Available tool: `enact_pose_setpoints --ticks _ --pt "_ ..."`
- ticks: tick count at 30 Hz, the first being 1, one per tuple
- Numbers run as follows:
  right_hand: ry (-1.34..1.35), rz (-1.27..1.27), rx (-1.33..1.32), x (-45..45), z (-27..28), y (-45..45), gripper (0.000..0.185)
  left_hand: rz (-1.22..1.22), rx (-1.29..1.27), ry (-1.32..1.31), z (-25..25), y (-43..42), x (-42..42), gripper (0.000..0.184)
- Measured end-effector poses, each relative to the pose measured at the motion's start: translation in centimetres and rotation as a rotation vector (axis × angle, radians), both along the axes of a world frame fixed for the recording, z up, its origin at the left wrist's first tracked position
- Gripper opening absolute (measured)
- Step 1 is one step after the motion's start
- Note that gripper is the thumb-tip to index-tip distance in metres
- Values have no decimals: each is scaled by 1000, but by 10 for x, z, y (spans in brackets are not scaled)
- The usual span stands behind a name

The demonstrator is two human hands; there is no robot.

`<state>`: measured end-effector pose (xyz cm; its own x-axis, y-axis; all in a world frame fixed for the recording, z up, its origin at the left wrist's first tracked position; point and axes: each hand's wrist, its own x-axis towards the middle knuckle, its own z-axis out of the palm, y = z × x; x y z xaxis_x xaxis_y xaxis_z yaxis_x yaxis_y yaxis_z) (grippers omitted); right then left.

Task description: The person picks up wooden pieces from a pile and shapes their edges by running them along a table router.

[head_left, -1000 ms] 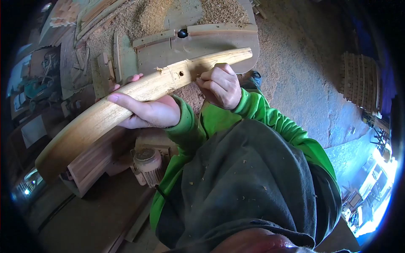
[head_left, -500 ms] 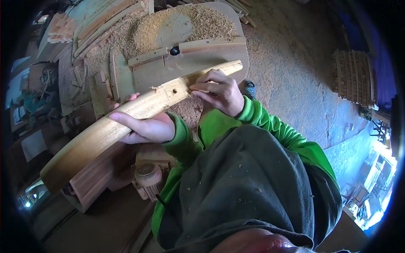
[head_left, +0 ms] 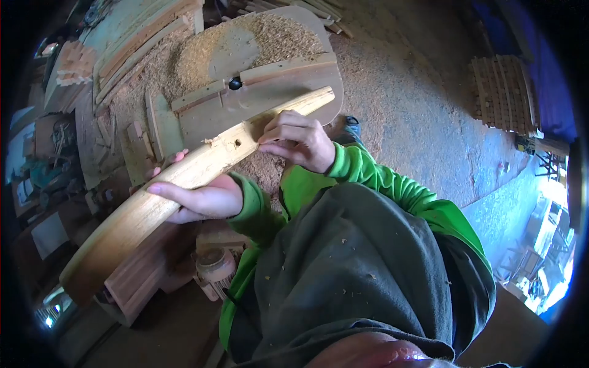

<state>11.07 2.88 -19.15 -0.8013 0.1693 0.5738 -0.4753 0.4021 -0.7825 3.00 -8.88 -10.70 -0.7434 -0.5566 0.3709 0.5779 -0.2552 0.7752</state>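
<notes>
Grasping, with the fingers of the left hand (head_left: 215, 199), a long, curved, pale-yellow wooden piece (head_left: 126, 227), supported from beneath with thumb laid over its near part. Have moved the right hand (head_left: 297, 138) higher across the narrower stretch since a second ago, now touching the stepped edge beside a small dark hole (head_left: 237, 142) with bent fingers; cannot tell whether anything is pinched there. Puts that edge within close reach, without loosening the left grip. Held up ahead of the dark grey garment (head_left: 350, 245), partly overlapping in view the pale, round-cornered worktop (head_left: 322, 75). Points forward and right with the narrow end, back and left with the broad one, long axis slanting, bowed towards forward-left.
</notes>
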Motion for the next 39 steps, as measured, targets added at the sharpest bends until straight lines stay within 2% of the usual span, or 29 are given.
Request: enact_pose_setpoints --ticks 2,3,6,7,8,10,11,12,14,15,17,18,19,20,21,22,23,24,25,26,27,28,30,31,34,36,38,39 --pt "-9 64 16 -2 0 8 43 -49 -3 10 0 -2 -2 31" --pt "-151 39 238 2 -2 20 75 -86 -8 19 -1 -5 -5 31" --pt "-241 -61 421 0 8 50 96 -192 -26 29 3 -11 -10 38" --pt "-358 -8 507 -1 1 61 108 -222 -34 43 8 -10 -10 41" --pt "-154 -104 550 -4 -22 68 106 -255 -40 60 14 -7 -8 44" --pt "-360 17 395 6 -48 75 91 -503 -9 211 19 -13 -17 50" --pt "-399 12 348 13 -34 76 72 -597 18 231 22 -13 -20 50" --pt "-309 -56 336 14 -34 79 61 -686 43 254 24 -10 -24 51" --pt "-326 -64 378 36 -18 86 53 -830 122 192 22 8 -27 59" --pt "-406 -42 318 49 -18 91 54 -887 144 158 17 20 -28 67" --pt "-509 -77 257 79 -16 100 54 -938 8 35 1 52 -27 77" --pt "-534 -151 244 93 -12 103 53 -898 -50 -82 -4 74 -21 71" --pt "-590 -219 191 107 -11 110 54 -1072 -42 -83 -21 98 -25 63" --pt "-647 -286 135 124 -13 116 55 -1163 -242 -26 -53 123 -40 49" --pt "-761 -351 41 145 -17 126 57 -1216 -480 -101 -64 136 -38 41" --pt "-864 -419 -42 163 -26 117 59 -1261 -756 -145 -76 149 -37 36" --pt "-990 -503 10 181 -35 129 62 -1304 -1030 -152 -88 162 -35 34" --pt "-1032 -563 66 198 -36 138 58 -1252 -1278 81 -97 164 -19 33" --pt "-1065 -645 59 211 -47 147 61 -1151 -1480 337 -107 166 -4 33" --pt "-1118 -699 -2 232 -75 161 63 -1280 -1382 316 -120 164 11 34" --pt "-1281 -764 -11 245 -83 174 61 -1456 -1199 223 -139 160 29 34" --pt "-1251 -798 4 264 -107 188 59 -1616 -996 22 -158 155 46 35" --pt "-1218 -843 41 283 -153 227 57 -1686 -898 -268 -200 136 67 37" --pt "-1214 -858 59 290 -170 245 57 -1675 -895 -380 -219 127 76 37" --pt "-1288 -816 27 268 -183 306 61 -1459 -1168 -572 -228 118 74 36" --pt "-1221 -742 85 231 -199 348 63 -1289 -1114 -632 -210 140 71 35" --pt "-1088 -733 -10 190 -261 398 61 -1156 -1058 -666 -190 164 68 34" --pt "-1048 -706 56 152 -254 418 62 -1117 -1028 -675 -183 179 69 33"
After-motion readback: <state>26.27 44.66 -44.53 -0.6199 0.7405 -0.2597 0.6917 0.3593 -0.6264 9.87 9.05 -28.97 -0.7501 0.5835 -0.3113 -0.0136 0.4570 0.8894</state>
